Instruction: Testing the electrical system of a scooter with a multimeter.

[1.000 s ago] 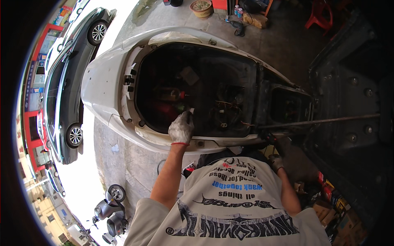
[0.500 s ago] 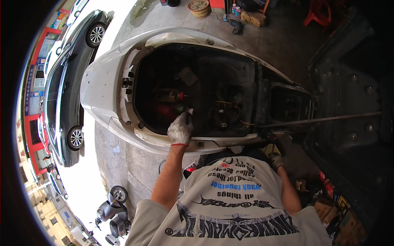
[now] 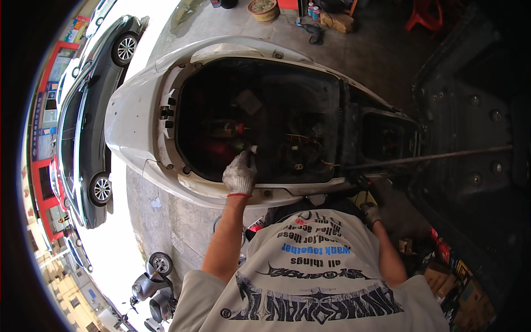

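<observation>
My left hand (image 3: 239, 174), in a pale knit glove with a red cuff, reaches over the near rim of a white scooter body (image 3: 130, 119). Its fingers are pinched on a small white piece (image 3: 254, 149) inside the dark storage compartment (image 3: 276, 83). Beyond those fingertips lies a bottle with a red cap (image 3: 224, 129). Loose wires (image 3: 303, 138) and small connectors sit to the right in the compartment. My right hand (image 3: 371, 213), also gloved, is low beside the scooter's near side, fingers curled in shadow; what they hold is unclear. Just above it is a black-and-red object (image 3: 359, 180).
The raised black seat underside (image 3: 470, 127) fills the right, with a thin rod (image 3: 437, 159) running to it. Boxes (image 3: 440, 276) stand at lower right. A potted plant (image 3: 264, 10) and red chair (image 3: 425, 16) are at the back; a dark car (image 3: 88, 127) is parked left.
The whole view has shifted slightly, moving the scooter a little left in the picture. Both hands keep nearly the same places against it, and the white piece stays at my left fingertips.
</observation>
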`<state>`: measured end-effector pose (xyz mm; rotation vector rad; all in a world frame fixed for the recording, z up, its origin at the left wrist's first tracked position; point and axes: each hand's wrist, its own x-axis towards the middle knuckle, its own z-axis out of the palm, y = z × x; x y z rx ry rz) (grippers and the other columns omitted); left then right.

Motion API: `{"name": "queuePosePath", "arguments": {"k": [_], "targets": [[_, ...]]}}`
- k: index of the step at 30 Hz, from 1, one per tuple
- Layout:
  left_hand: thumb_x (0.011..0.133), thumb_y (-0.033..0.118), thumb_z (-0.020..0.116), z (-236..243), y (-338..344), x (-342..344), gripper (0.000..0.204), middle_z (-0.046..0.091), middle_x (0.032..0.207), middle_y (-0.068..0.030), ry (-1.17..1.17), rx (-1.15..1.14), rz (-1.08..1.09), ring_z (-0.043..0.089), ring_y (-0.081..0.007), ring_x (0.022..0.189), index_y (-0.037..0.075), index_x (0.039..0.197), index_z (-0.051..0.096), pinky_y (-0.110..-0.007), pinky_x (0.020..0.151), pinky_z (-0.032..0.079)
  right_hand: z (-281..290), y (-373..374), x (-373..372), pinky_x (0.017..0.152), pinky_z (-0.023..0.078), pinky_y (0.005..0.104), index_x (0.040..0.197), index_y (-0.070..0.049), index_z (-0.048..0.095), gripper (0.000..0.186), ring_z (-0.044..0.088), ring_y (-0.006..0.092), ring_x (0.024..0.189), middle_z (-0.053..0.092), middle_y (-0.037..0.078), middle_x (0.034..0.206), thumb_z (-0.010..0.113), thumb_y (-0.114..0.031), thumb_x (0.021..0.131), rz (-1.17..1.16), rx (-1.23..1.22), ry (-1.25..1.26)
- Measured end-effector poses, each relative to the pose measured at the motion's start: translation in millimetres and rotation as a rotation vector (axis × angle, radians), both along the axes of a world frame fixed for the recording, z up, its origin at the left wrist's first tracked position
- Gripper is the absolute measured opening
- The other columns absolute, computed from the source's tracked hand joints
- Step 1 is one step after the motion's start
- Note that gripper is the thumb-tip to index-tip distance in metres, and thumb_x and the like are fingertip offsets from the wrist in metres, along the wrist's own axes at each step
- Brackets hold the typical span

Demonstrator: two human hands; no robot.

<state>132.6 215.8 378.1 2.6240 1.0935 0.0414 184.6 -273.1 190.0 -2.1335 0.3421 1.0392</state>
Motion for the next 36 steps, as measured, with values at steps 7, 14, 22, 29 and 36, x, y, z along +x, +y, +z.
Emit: {"name": "queuePosePath", "arguments": {"k": [7,14,22,29,36], "targets": [[0.086,0.023,0.061,9.4,23.9,-2.5,0.027,0.069,0.097,-0.0142,-0.158,-0.263,0.009,0.066,-0.0322,0.094,0.011,0.109,0.066,-0.04,0.081,0.052,-2.5,2.1,-4.9,0.072,0.047,0.0379,0.093,-0.002,0.068,0.031,0.063,0.0254,0.076,0.067,0.013,0.084,0.06,-0.028,0.079,-0.148,0.015,0.128],[0.083,0.006,0.064,117.0,133.6,55.6,0.035,0.064,0.111,-0.0138,-0.585,0.262,-0.148,0.062,-0.0305,0.102,0.01,0.118,0.061,-0.038,0.088,0.05,-63.0,-62.9,-38.0,0.073,0.048,0.0382,0.085,-0.002,0.067,0.027,0.064,0.0294,0.077,0.067,0.016,0.084,0.058,-0.028,0.081,0.066,0.057,0.03],[0.087,0.031,0.058,123.5,267.6,49.0,0.053,0.049,0.138,-0.0167,0.03,0.721,-0.112,0.041,-0.0345,0.131,0.011,0.136,0.05,-0.044,0.11,0.031,9.0,-9.7,-38.1,0.075,0.049,0.0403,0.086,-0.006,0.069,0.033,0.065,0.0328,0.083,0.068,0.018,0.085,0.056,-0.036,0.086,0.104,0.009,0.061],[0.091,0.037,0.053,117.0,266.4,66.4,0.056,0.044,0.144,-0.0148,0.163,0.76,-0.131,0.038,-0.0334,0.135,0.012,0.14,0.045,-0.045,0.111,0.028,21.5,9.4,-41.4,0.09,0.046,0.0438,0.111,-0.008,0.064,0.039,0.06,0.0368,0.104,0.065,0.019,0.106,0.053,-0.038,0.088,0.56,-0.275,-0.136],[0.095,0.034,0.047,112.6,263.6,63.3,0.051,0.044,0.143,-0.0169,0.18,0.873,-0.175,0.039,-0.0357,0.133,0.009,0.14,0.043,-0.045,0.108,0.033,77.1,90.1,-7.1,0.089,0.046,0.0447,0.102,-0.007,0.06,0.026,0.058,0.0373,0.104,0.062,0.018,0.109,0.06,-0.027,0.085,0.446,-0.221,-0.172]]}}
